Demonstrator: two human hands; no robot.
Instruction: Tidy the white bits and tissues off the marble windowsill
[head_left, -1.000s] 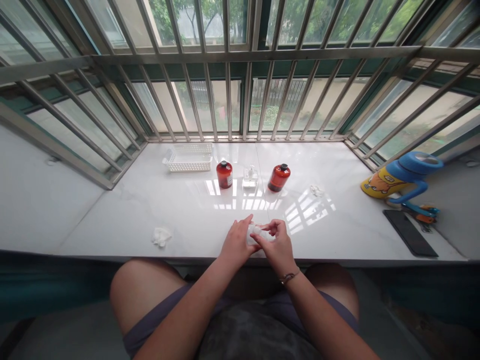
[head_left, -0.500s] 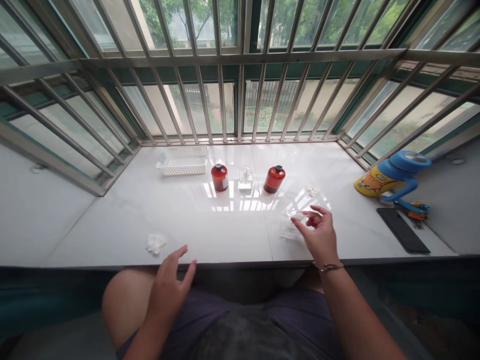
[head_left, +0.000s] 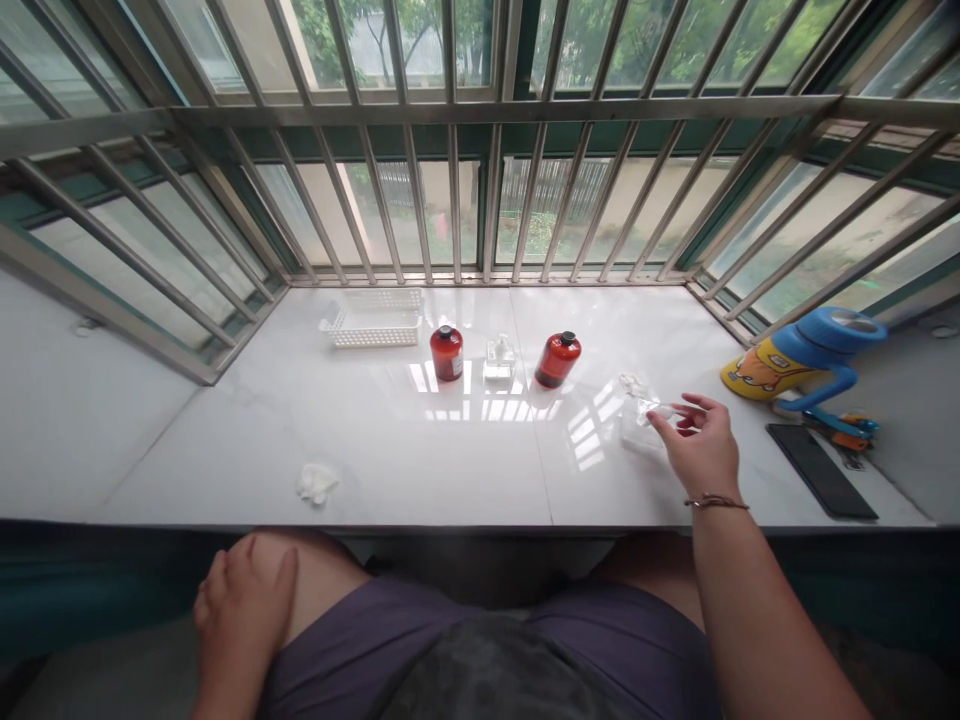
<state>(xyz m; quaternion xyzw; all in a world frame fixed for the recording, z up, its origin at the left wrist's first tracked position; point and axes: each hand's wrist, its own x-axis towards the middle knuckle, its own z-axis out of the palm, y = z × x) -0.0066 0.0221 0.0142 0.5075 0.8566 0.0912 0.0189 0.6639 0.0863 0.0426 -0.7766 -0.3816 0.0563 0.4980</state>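
Clear container pinched in the right hand, left hand at rest

Through the head camera I find the clear container (head_left: pixel 637 428) at the right side of the white countertop (head_left: pixel 420 470), just in front of a crumpled tissue (head_left: pixel 632 383). My right hand (head_left: pixel 694 430) grasps its right side between thumb and fingers; I cannot tell whether its base touches the surface. My left hand (head_left: pixel 244 605) is released, resting spread on the left thigh with nothing in it.

I judge the container light and thin-walled, fairly stiff but liable to dent or crack under a hard squeeze, and slick on its smooth faces. (Its outline nearly vanishes against the white, so I trust the fingertips more than the picture.) I would take it by opposite side walls or a firm edge, gently.

My count: one container in hand; two red bottles, a left one (head_left: pixel 447 357) and a right one (head_left: pixel 558 360); one small glass bottle (head_left: pixel 499 358) between them; one white basket (head_left: pixel 375 335); two tissues, the other (head_left: pixel 316 484) lying far left; one blue-and-yellow flask (head_left: pixel 795 350); one black phone (head_left: pixel 821 472).
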